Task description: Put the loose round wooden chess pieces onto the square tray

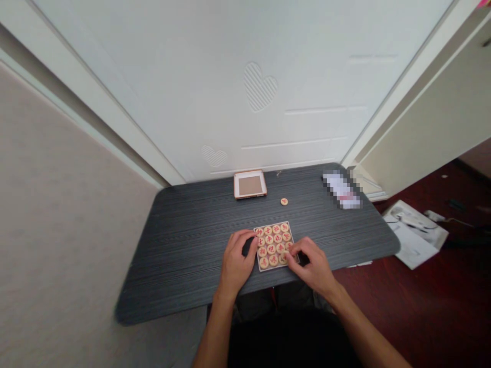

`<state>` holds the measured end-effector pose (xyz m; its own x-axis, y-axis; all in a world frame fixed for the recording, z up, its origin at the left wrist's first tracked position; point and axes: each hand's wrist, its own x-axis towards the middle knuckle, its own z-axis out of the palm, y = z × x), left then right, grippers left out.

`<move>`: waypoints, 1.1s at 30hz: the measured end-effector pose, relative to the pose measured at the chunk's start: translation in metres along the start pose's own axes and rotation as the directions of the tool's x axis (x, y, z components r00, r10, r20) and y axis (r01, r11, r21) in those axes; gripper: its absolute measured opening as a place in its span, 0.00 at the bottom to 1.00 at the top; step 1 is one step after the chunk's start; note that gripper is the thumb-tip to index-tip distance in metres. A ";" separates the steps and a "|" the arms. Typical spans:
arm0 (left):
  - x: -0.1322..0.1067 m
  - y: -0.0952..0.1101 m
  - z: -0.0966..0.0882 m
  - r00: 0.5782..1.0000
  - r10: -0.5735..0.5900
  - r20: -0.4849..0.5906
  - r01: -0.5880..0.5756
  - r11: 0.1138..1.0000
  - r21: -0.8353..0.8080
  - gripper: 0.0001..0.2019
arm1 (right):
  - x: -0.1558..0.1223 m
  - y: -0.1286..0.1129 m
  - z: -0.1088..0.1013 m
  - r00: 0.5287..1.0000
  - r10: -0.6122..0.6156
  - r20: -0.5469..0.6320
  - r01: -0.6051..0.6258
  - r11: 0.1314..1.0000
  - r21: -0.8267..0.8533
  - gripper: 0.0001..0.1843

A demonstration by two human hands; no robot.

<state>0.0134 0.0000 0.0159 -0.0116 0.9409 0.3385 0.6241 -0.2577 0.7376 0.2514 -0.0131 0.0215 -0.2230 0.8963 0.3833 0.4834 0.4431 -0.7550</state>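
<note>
A shallow, clear-edged tray (276, 270) lies near the table's front edge, filled with rows of round, pale xiangqi pieces (271, 249) marked with red characters. My left hand (237, 260) is curled at the tray's left side, its thumb and fingertips gripping the edge near the upper left corner. At the lower right corner, my right hand (312, 266) pinches a xiangqi piece (286, 256) between thumb and fingers, over the last row. The fingers partly cover the pieces there. One loose xiangqi piece (284, 202) lies on the table beyond the tray.
The dark wood-grain table (184, 255) stands against a white panel (215, 102) with embossed hearts. An open box lid (250, 185) rests at its back edge. A blurred-out white and red item (342, 190) lies back right. A white box (416, 232) sits on the red floor.
</note>
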 end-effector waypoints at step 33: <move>-0.002 -0.002 0.002 0.998 0.054 -0.012 -0.054 0.999 -0.007 0.07 | -0.002 0.004 0.004 0.991 -0.123 0.055 0.127 0.989 -0.071 0.03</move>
<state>0.0131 -0.0008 0.0125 0.0125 0.9230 0.3845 0.6180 -0.3094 0.7227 0.2508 -0.0132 0.0159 -0.3271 0.8344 0.4437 0.5102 0.5511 -0.6603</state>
